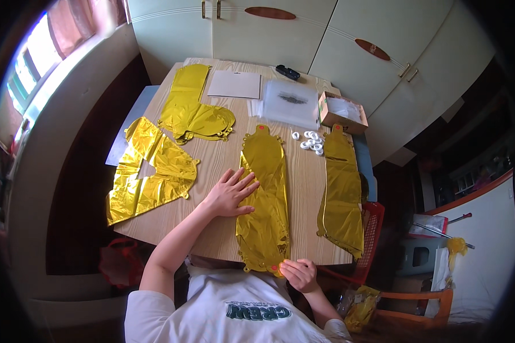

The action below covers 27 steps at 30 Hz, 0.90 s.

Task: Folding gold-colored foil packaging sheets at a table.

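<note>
A flat gold foil balloon (264,177) lies lengthwise in front of me on the wooden table, with a red dot near each end and small tabs along its edge. My left hand (232,193) rests on its left side, fingers spread and flat. At the near end, my right hand (298,274) pinches the balloon's lower right corner beside the red dot. Another gold foil balloon (342,191) lies along the right edge of the table. To the left are a crumpled, shiny gold balloon (169,177) and a stack of gold foil balloons (187,94) behind it.
Toward the back sit a pale cardboard sheet (234,84), clear plastic bags (292,106), a black stapler-like object (288,72) and an open box (349,121). Several white ribbon rolls (313,142) lie near the box. A red plastic chair (373,228) stands at the right.
</note>
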Each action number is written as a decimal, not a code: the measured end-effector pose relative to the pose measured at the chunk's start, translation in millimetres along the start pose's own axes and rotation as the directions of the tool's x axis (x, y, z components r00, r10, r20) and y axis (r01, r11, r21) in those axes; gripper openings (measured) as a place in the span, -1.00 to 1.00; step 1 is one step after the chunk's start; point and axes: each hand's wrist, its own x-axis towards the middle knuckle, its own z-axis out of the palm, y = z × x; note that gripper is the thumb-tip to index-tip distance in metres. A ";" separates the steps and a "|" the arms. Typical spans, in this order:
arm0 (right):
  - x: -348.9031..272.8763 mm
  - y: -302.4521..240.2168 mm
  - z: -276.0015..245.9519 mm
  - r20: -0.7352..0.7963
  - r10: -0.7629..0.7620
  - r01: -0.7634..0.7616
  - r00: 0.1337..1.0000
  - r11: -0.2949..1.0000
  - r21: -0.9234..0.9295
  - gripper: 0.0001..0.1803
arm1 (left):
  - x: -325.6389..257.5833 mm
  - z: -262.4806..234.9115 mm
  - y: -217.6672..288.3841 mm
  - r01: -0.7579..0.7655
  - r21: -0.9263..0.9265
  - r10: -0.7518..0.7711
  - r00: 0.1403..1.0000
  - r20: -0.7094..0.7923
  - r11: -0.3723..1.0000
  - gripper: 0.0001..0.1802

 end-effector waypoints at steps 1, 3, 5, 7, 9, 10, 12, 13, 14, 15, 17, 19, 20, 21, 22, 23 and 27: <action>-0.9 0.4 0.4 0.003 -0.004 0.004 1.000 1.000 -0.001 -0.86 | -0.1 -0.1 0.1 0.000 -0.001 0.000 1.000 0.000 1.000 -0.10; -2.2 2.1 0.4 0.010 -0.014 0.014 1.000 1.000 -0.002 -0.81 | -0.5 1.3 -0.3 0.001 -0.001 -0.001 1.000 0.001 1.000 -0.10; -1.4 4.6 -1.9 0.019 -0.025 0.024 1.000 0.999 0.026 -0.74 | -0.9 1.2 -0.3 0.003 -0.005 -0.003 1.000 0.003 1.000 -0.10; 2.1 5.1 -4.2 -0.028 0.001 0.001 1.000 0.996 0.088 -0.71 | -1.3 0.3 0.3 0.005 -0.012 -0.005 1.000 0.007 1.000 -0.10; 13.8 6.8 -7.8 -0.128 0.072 -0.048 0.989 0.982 0.184 -0.73 | -1.0 2.6 -0.5 0.002 -0.008 -0.002 1.000 0.000 1.000 -0.10; 22.3 13.5 -7.9 -0.105 0.105 -0.084 0.989 0.978 0.189 -0.72 | -1.9 3.6 -0.7 0.001 -0.007 -0.001 1.000 -0.003 1.000 -0.10; 48.1 36.4 -9.3 -0.069 0.170 -0.154 0.983 0.969 0.196 -0.71 | -2.7 1.2 -0.5 0.001 -0.009 -0.002 1.000 -0.008 1.000 -0.10; 62.6 49.2 -5.6 -0.027 0.203 -0.196 0.979 0.966 0.171 -0.71 | -3.9 0.6 -0.2 0.004 -0.011 -0.004 1.000 -0.011 1.000 -0.10; 77.2 64.6 1.3 0.011 0.235 -0.234 0.972 0.961 0.146 -0.69 | -4.4 -0.4 0.0 0.005 -0.008 -0.005 1.000 -0.011 1.000 -0.10; 89.4 81.1 11.2 0.049 0.271 -0.276 0.961 0.951 0.139 -0.66 | -3.4 -0.2 0.0 0.001 -0.005 -0.001 1.000 -0.011 1.000 -0.10; 105.5 113.9 36.5 0.105 0.300 -0.310 0.948 0.947 0.090 -0.60 | 0.7 2.0 -0.2 -0.015 -0.003 0.015 1.000 -0.026 1.000 -0.10; 119.5 139.8 63.4 0.144 0.275 -0.282 0.951 0.959 0.027 -0.57 | -0.6 -1.1 0.3 -0.014 -0.001 0.014 0.999 -0.030 1.000 -0.10; 126.2 144.3 68.3 0.167 0.261 -0.267 0.951 0.964 0.014 -0.55 | -1.7 -1.1 0.8 -0.013 -0.002 0.012 0.999 -0.030 1.000 -0.10; 131.9 148.8 72.1 0.189 0.248 -0.253 0.950 0.968 0.001 -0.54 | -1.3 -1.2 1.1 -0.016 0.006 0.016 0.999 -0.035 1.000 -0.11; 137.0 153.3 75.0 0.211 0.237 -0.240 0.948 0.971 -0.013 -0.53 | -0.4 -2.0 0.7 -0.014 0.010 0.015 0.999 -0.032 1.000 -0.11; 138.5 155.5 79.9 0.220 0.234 -0.235 0.947 0.972 -0.022 -0.52 | -1.6 -1.5 1.6 -0.009 0.009 0.009 1.000 -0.024 1.000 -0.11; 135.6 157.6 87.9 0.256 0.249 -0.248 0.934 0.968 -0.036 -0.49 | -2.9 -1.8 1.4 -0.005 0.008 0.005 1.000 -0.026 1.000 -0.11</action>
